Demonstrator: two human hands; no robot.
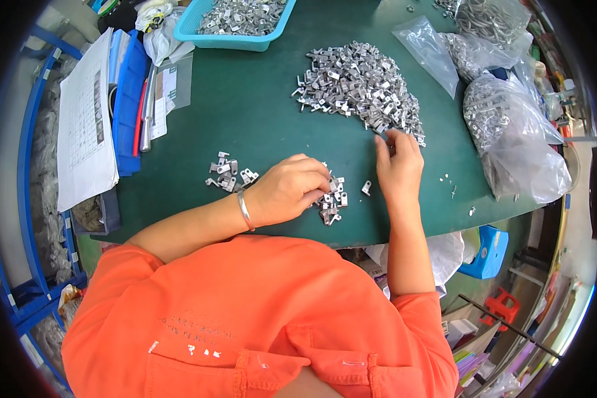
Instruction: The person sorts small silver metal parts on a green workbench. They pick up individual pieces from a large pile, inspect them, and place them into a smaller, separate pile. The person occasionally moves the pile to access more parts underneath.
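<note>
Touching metal pieces (342,198), left fingers (315,178) curl, right fingers (399,139) stand slightly apart.

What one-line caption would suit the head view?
Left hand at a small cluster of metal parts, right hand at the edge of a larger heap, on a green tabletop.

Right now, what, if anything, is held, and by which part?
Cannot tell; both grips are unclear: left hand over small metal parts, right hand at the larger pile.
</note>
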